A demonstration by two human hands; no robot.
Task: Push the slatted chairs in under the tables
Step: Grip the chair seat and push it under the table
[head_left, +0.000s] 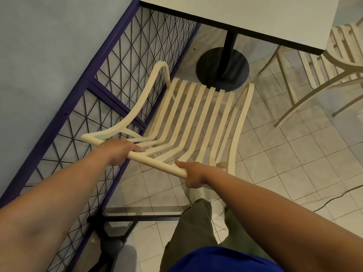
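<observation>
Slatted chair (pixel 188 114) top rail, left hand (pixel 121 151), right hand (pixel 193 176) grips closed

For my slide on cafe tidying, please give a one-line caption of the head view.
Both hands, left and right, grip the slatted chair's top rail facing the pedestal table.

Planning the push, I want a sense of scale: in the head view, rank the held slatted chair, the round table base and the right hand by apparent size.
1. slatted chair
2. round table base
3. right hand, though nearest the camera
</observation>
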